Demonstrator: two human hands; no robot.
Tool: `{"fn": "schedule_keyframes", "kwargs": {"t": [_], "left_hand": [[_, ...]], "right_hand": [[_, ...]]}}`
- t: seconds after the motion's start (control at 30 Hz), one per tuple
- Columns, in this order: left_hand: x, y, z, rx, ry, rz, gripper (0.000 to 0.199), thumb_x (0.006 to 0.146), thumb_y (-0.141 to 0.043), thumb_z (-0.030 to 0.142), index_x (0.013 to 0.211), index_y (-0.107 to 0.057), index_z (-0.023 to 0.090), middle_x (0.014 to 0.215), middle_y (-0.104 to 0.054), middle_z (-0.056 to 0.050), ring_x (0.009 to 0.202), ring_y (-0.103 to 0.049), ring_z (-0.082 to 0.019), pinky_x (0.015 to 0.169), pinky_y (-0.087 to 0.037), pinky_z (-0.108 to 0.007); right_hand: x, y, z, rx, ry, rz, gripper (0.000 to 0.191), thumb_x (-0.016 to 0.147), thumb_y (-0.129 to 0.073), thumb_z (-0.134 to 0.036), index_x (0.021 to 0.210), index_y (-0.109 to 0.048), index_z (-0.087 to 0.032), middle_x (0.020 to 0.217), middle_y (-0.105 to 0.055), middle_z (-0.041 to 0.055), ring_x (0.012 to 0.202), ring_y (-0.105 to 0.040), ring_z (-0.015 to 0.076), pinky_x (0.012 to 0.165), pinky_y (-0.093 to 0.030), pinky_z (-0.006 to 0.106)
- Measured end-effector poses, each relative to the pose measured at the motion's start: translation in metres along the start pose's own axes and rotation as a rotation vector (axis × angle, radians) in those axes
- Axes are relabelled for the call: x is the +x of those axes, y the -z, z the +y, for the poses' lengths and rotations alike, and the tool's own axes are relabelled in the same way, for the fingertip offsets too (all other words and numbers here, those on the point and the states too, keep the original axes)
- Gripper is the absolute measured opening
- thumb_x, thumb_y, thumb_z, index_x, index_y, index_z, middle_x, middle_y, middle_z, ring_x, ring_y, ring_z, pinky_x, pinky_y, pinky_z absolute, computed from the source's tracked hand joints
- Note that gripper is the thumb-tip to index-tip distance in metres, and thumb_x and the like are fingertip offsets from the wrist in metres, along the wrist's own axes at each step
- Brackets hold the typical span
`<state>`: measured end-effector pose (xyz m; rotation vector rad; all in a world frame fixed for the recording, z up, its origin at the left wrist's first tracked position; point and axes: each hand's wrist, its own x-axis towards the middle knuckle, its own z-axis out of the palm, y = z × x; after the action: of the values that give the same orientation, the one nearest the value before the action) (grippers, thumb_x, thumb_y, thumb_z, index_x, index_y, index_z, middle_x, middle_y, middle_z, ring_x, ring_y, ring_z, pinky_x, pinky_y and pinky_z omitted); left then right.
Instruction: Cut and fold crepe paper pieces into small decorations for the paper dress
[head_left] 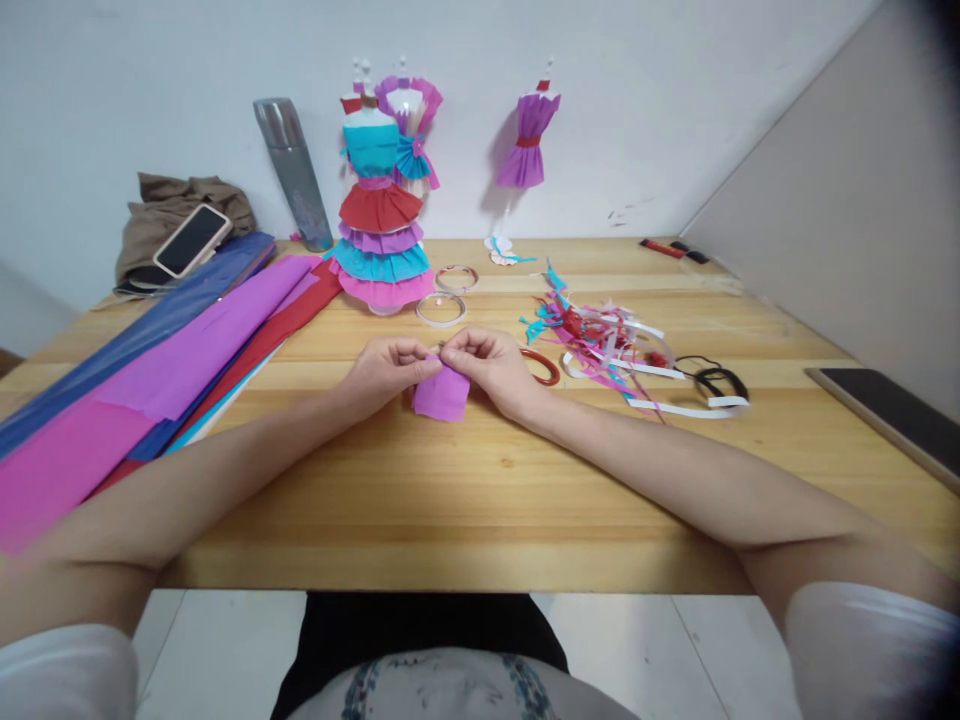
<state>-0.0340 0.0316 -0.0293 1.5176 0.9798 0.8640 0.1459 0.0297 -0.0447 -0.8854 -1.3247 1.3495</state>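
A small purple paper piece (441,396) hangs between my two hands above the wooden table (480,500). My left hand (394,368) pinches its upper left edge with thumb and finger. The upper right edge is pinched by my right hand (487,366). Just beyond my hands lie two tape rings, the nearer one (441,309) almost behind my fingers. A red ring (541,367) is beside my right hand. Behind them stands a dress form in a layered paper dress (380,210) of turquoise, red, purple and pink.
Long folded crepe papers (187,370) cover the left side. A bottle (296,175), a phone (193,240) and cloth sit at back left. Paper scraps (600,340) are heaped right of centre. Another purple-dressed form (529,140) stands behind. A dark tablet-like object (892,415) lies far right.
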Motion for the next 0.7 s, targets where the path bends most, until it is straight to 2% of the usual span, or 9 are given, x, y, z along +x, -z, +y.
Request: {"fn": "schedule_keyframes", "kwargs": {"t": [0.17,0.3,0.43,0.57,0.7], "left_hand": [[-0.0012,-0.0009,-0.0006,-0.055,-0.041,0.088,0.033,0.071,-0.077,0.047,0.071,-0.068,0.016,0.057,-0.064,0.001,0.047,-0.054,-0.009,0.047,-0.043,-0.021],[-0.0023,-0.0018,0.0019,-0.090,-0.044,0.158,0.033,0.070,-0.079,0.047,0.072,-0.068,0.016,0.057,-0.064,0.002,0.046,-0.056,-0.009,0.046,-0.045,-0.021],[-0.0018,-0.0010,0.0024,-0.123,-0.064,0.152,0.033,0.071,-0.079,0.047,0.071,-0.067,0.016,0.056,-0.064,0.001,0.046,-0.057,-0.009,0.047,-0.047,-0.020],[0.0004,0.0007,0.0011,-0.122,-0.041,0.113,0.039,0.072,-0.077,0.052,0.065,-0.066,0.015,0.055,-0.064,-0.001,0.047,-0.058,-0.010,0.048,-0.049,-0.021],[0.0003,0.0001,0.0010,-0.090,-0.006,0.129,0.036,0.069,-0.080,0.048,0.067,-0.066,0.015,0.054,-0.064,-0.001,0.046,-0.059,-0.011,0.047,-0.051,-0.022]], "right_hand": [[-0.0018,0.0031,-0.0048,0.020,0.037,0.008,0.039,0.070,-0.077,-0.056,0.076,-0.067,-0.019,0.064,-0.057,-0.0028,0.055,-0.046,0.0106,0.053,-0.033,0.026],[0.0003,0.0041,-0.0063,-0.013,0.028,0.015,0.034,0.070,-0.077,-0.051,0.075,-0.067,-0.019,0.060,-0.053,-0.0040,0.053,-0.043,0.0101,0.051,-0.030,0.026],[0.0027,0.0025,-0.0050,-0.012,0.037,0.037,0.033,0.063,-0.082,-0.046,0.066,-0.062,-0.020,0.055,-0.053,-0.0057,0.049,-0.040,0.0081,0.052,-0.032,0.026],[0.0042,0.0034,-0.0035,-0.029,0.070,0.070,0.029,0.064,-0.082,-0.043,0.066,-0.064,-0.020,0.054,-0.054,-0.0058,0.049,-0.041,0.0078,0.054,-0.037,0.026],[0.0045,0.0046,-0.0029,-0.049,0.059,0.086,0.028,0.063,-0.082,-0.042,0.065,-0.064,-0.020,0.057,-0.057,-0.0042,0.053,-0.045,0.0090,0.056,-0.038,0.026]]}}
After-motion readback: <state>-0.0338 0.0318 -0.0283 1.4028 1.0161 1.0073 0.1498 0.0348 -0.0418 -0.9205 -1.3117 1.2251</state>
